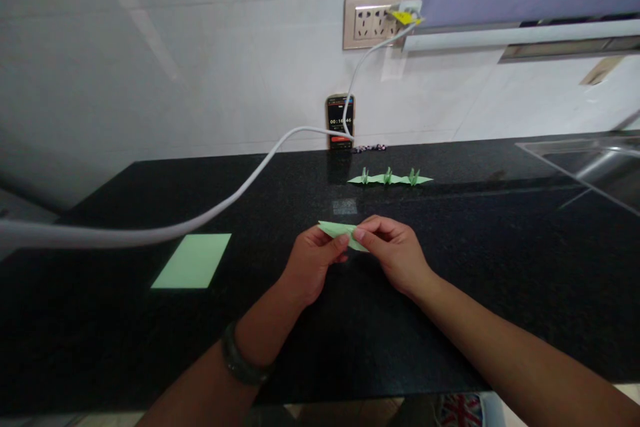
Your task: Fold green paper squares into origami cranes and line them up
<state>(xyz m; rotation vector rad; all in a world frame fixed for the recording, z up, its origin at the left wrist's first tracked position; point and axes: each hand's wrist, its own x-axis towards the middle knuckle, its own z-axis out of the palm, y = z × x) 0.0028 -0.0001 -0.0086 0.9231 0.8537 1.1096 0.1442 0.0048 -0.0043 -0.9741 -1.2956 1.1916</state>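
Between my two hands is a folded piece of light green paper (pixel 334 228), held just above the dark countertop. My left hand (pixel 315 260) pinches its left part, thumb on top. At its right end, my right hand (pixel 393 250) grips the paper between thumb and fingers. The fingertips cover part of the folds. Beyond my hands, 3 green origami cranes (pixel 388 177) stand in a row, wings side by side. A flat stack or sheet of green paper (pixel 193 261) lies on the counter to the left of my hands.
A phone (pixel 341 121) showing a timer leans on the tiled wall, a beaded strap beside it. A white cable (pixel 240 190) crosses the view from the wall socket (pixel 369 23) to the left edge. A metal sink (pixel 600 163) is at the right.
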